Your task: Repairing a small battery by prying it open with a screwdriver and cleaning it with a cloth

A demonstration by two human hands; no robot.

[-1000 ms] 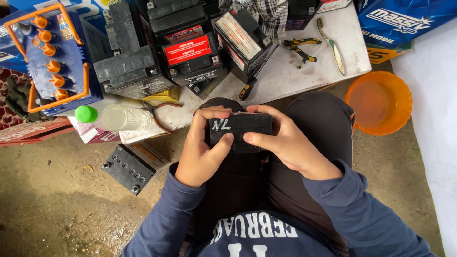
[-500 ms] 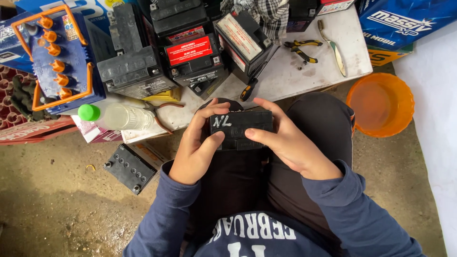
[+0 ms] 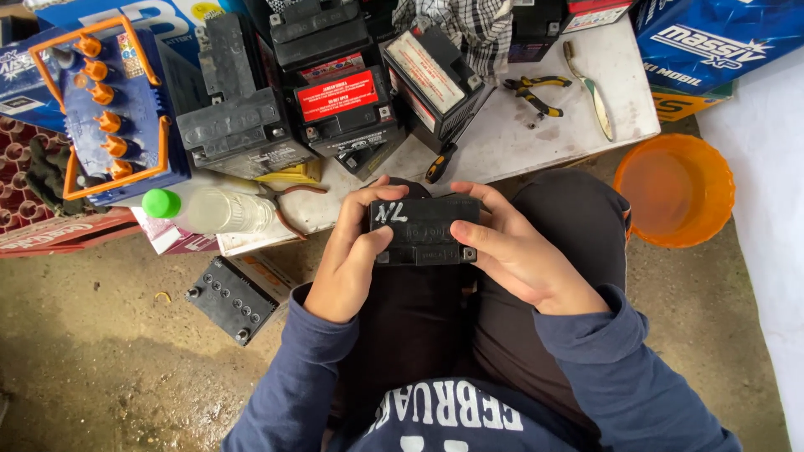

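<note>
While gripping the small black battery (image 3: 425,231) at both ends, left hand (image 3: 350,259) and right hand (image 3: 519,255) closed, inspecting over the lap; next needs steady turning, white board (image 3: 536,125) just beyond

A bare dirt floor (image 3: 100,368), brown and uneven, is seen under soft, even daylight. A low white board (image 3: 502,138), scuffed and stained, is laid as a work surface. A pale sheet (image 3: 766,209) is spread along the right edge of the ground.
</note>
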